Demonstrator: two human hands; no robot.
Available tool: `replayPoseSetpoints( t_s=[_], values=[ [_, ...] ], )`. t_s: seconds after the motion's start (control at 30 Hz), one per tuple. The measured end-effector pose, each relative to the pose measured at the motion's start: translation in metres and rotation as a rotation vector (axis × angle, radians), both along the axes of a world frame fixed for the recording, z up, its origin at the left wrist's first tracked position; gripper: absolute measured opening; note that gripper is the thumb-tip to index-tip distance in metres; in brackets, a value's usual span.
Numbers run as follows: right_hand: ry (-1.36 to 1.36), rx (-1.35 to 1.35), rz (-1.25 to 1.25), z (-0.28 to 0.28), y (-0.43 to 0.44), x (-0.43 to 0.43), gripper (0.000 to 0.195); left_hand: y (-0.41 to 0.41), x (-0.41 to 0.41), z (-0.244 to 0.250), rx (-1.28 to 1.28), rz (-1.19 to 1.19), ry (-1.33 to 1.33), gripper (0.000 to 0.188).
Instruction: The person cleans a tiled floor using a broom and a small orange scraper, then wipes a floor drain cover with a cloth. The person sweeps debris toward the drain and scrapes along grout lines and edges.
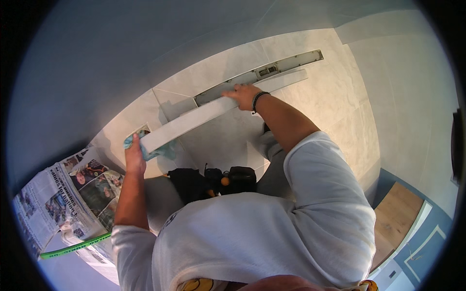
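A long, narrow, pale tile-like strip (196, 122) lies slantwise in front of me. My left hand (135, 154) grips its lower left end, with a light blue-green cloth (162, 150) between hand and strip and hanging below it. My right hand (244, 95) rests over the strip's middle, fingers spread across its upper edge; whether it grips the strip is not clear. Just beyond the strip, a long rectangular recess (298, 61) is cut in the tiled floor, with a small dark grated opening (267, 71) inside. A small square opening (143, 129) shows beside my left hand.
Newspaper (54, 207) covers a bulky object at the left, with a green printed band (76, 246) across it. A dark wall (109, 65) runs along the far side. Black pouches (214, 182) sit at my waist. A wooden panel (397, 214) is at the lower right.
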State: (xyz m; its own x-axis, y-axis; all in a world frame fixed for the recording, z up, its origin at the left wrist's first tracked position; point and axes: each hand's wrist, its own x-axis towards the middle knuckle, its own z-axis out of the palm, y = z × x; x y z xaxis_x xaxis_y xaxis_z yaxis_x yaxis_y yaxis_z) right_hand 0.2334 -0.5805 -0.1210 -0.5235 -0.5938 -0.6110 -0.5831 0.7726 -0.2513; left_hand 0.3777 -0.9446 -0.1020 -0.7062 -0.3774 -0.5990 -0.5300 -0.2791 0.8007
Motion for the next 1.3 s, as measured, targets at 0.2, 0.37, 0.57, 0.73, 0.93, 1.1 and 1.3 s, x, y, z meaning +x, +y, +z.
replayPoseSetpoints(
  t_s=[0.2, 0.37, 0.57, 0.73, 0.93, 1.1, 1.3],
  values=[
    [0.081, 0.162, -0.043, -0.048, 0.066, -0.051, 0.059, 0.084, -0.043, -0.057, -0.098, -0.135, -0.347, 0.035],
    [0.093, 0.266, -0.074, -0.079, 0.116, -0.083, 0.05, 0.129, -0.065, -0.11, 0.081, -0.115, -0.308, 0.037],
    [0.121, 0.258, -0.101, -0.122, 0.15, -0.095, 0.051, 0.163, -0.088, -0.133, 0.053, -0.08, -0.398, 0.033],
    [0.108, 0.288, -0.091, -0.134, 0.152, -0.106, 0.051, 0.17, -0.1, -0.141, 0.007, -0.049, -0.496, 0.026],
    [0.159, 0.276, -0.111, -0.143, 0.148, -0.106, 0.054, 0.167, -0.105, -0.17, 0.165, 0.0, -0.401, 0.024],
    [0.138, 0.24, -0.289, -0.141, 0.128, -0.104, 0.05, 0.173, -0.107, -0.179, 0.102, 0.119, -0.463, 0.024],
    [0.14, 0.003, -0.506, -0.134, 0.128, -0.112, 0.051, 0.164, -0.093, -0.215, 0.116, 0.117, -0.4, 0.019]
  ],
)
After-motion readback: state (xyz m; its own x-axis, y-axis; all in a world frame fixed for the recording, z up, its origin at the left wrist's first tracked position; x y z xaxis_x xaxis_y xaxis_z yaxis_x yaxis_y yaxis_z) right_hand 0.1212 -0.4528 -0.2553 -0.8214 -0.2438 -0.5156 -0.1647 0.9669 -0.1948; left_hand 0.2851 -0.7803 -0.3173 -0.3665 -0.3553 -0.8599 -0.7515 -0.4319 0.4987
